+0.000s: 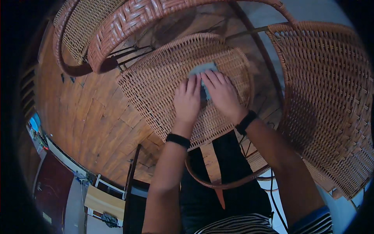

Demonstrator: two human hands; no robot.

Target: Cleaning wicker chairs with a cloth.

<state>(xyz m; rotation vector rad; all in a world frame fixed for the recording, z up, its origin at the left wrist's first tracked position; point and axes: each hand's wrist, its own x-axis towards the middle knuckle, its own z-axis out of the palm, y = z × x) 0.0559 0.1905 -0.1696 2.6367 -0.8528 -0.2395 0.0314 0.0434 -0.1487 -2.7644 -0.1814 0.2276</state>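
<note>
Both hands rest on a grey-green cloth [203, 68] that lies on the woven wicker seat [157, 87] of a chair. My left hand [188, 98] presses its fingertips on the cloth's left part. My right hand [220, 92] lies with its fingers over the cloth's upper right part. The fingertips of the two hands nearly meet. A darker part of the cloth shows between the hands. Each wrist wears a black band. Whether the fingers grip the cloth or only press it, I cannot tell.
A tall wicker panel [327, 96] stands close at the right. At the upper left curves a braided wicker armrest [128, 23] beside another woven surface [90, 26]. Below the seat is a curved wicker-wrapped rail [228, 186]. A wooden floor [84, 117] spreads at the left, with a dark red door [52, 184] beyond.
</note>
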